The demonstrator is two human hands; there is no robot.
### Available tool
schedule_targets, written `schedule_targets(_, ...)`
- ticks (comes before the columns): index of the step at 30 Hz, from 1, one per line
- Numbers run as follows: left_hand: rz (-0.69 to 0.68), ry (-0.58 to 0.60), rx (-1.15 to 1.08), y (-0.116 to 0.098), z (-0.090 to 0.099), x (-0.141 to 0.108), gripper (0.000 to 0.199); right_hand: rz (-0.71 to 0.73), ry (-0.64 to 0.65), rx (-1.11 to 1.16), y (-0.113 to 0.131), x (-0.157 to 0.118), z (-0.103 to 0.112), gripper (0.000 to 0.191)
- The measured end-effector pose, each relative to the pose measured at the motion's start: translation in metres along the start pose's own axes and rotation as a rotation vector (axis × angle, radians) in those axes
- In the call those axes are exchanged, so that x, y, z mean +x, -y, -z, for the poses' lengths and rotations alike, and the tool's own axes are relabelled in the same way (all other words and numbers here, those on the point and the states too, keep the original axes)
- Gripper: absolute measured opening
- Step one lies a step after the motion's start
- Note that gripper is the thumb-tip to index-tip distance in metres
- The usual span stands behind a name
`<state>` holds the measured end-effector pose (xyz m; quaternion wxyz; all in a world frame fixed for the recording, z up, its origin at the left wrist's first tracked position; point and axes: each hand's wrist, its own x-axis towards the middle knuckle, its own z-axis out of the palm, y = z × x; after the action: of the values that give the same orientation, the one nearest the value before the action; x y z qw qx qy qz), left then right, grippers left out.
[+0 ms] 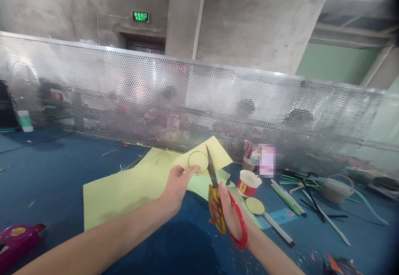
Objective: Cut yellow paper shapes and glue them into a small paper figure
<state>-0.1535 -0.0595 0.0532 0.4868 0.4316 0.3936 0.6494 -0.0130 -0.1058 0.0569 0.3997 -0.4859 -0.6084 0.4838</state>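
Note:
My left hand (176, 185) pinches a piece of pale yellow paper (215, 150) at its lower edge, thumb on the front. A dark circle outline (198, 161) is drawn on that paper. Scissors (213, 175) with one yellow and one red handle loop are in my right hand (224, 208), fingers through the loops. Their blades point up and lie against the paper at the right side of the circle; whether they are parted I cannot tell. Larger yellow sheets (124, 187) lie flat behind and left of my left hand.
Right of my hands stand a red and white paper cup (249, 183) and a yellow paper disc (254, 205) beside a white marker (279, 229). Several pens, strips and a small basket (336, 187) lie farther right. A purple tool (20, 241) is lower left. A perforated metal panel (124, 88) borders the back.

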Motion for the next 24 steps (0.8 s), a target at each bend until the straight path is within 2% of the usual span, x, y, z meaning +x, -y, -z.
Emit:
schedule_targets(14,-0.005,-0.006,-0.090,-0.0046,-0.0030,0.0018,0.019,0.008,-0.042,0.009,-0.0038,0.0011,-0.0043,0.057)
schedule_targets(19,-0.020,-0.041,-0.090,-0.0022,-0.0021,0.0060,0.018,0.000,-0.082,0.003,-0.0001,0.0001,-0.0058,0.057)
schedule_targets(24,-0.021,-0.041,-0.102,0.0004,-0.0011,0.0090,0.015,-0.015,-0.070,-0.013,0.0019,-0.0012,-0.0060,0.057)
